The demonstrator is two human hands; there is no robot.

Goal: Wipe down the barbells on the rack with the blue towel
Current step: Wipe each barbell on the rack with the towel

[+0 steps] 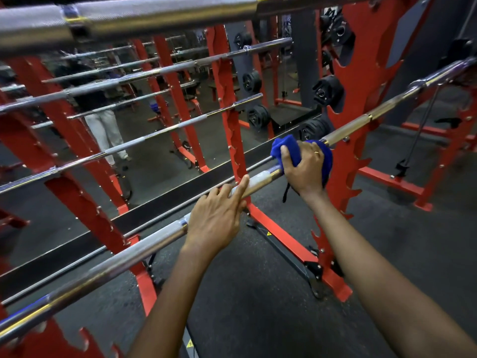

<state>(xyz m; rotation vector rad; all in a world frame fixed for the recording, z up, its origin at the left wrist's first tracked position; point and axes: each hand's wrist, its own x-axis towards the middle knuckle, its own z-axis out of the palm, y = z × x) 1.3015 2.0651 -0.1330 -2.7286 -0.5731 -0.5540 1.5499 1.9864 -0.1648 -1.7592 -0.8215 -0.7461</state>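
Down on the low bar closest to me, my right hand [303, 167] is clamped over the blue towel [284, 146], fingers curled round the cloth and pressing it against the barbell [116, 264]. The towel is bunched around the shaft, one fold sticking up past my thumb and another hanging off the far side of my knuckles. A ring [316, 152] shows on one finger of that hand. A thin black strap [285, 192] dangles below the wrist.

My left hand [216, 218] sits further along the same bar, near the right one but not touching it. It rests on top of the steel with the fingers stretched out, the index finger laid straight along the shaft toward the towel. I cannot tell whether the thumb hooks underneath. Between the two hands a short length of bar is bare, with a pale patch on it.

This barbell slants from lower left to upper right and lies in the notches of the red rack [361, 73], just past the towel. More bars [154, 136] lie across the rack above it, and one thick bar [129, 19] crosses the top of my view, very close and blurred. Black weight plates [327, 91] hang on pegs beside the right upright. Behind the rack a mirror [160, 166] runs along the wall; it reflects a person in light trousers [105, 135]. Dark speckled flooring [258, 293] lies under the rack's feet.
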